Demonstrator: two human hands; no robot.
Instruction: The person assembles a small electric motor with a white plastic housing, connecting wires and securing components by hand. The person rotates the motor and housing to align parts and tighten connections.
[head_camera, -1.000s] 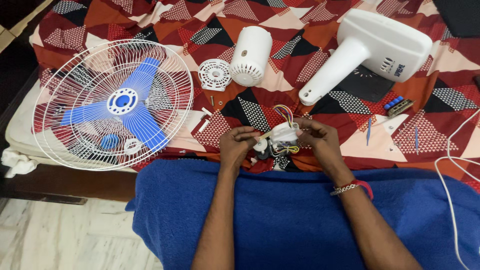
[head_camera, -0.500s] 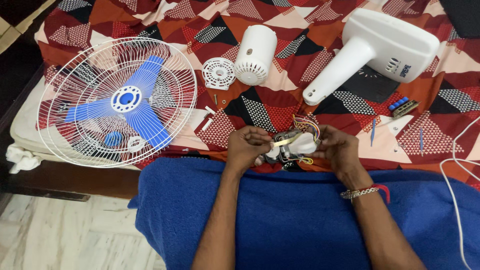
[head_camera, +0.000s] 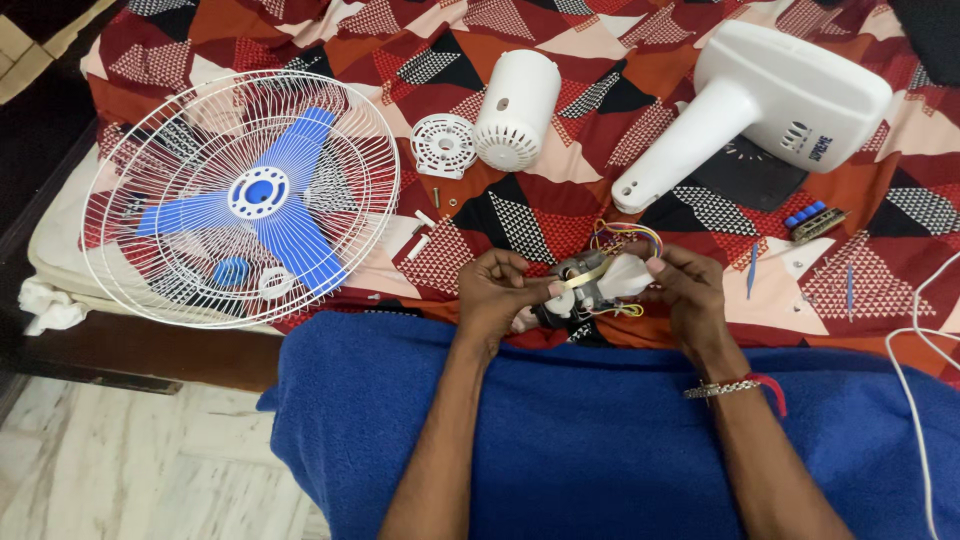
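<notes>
Both hands hold a small fan motor (head_camera: 592, 284) with coloured wires just above my blue-covered lap (head_camera: 600, 440). My left hand (head_camera: 497, 295) grips its left end. My right hand (head_camera: 682, 287) grips its right end, where a white part sticks out. A bracelet and red thread circle my right wrist. The motor hangs over the near edge of the patterned bedspread (head_camera: 560, 215).
A white wire guard with blue fan blades (head_camera: 245, 195) lies at left. A white motor cover (head_camera: 515, 110), a round vent disc (head_camera: 443, 145), small screws (head_camera: 425, 232), the white fan stand (head_camera: 760, 105), a switch block with blue buttons (head_camera: 812, 220) and a white cable (head_camera: 925, 340) lie around.
The view has shifted slightly. My hands have turned the motor a little between them and keep hold of it.
</notes>
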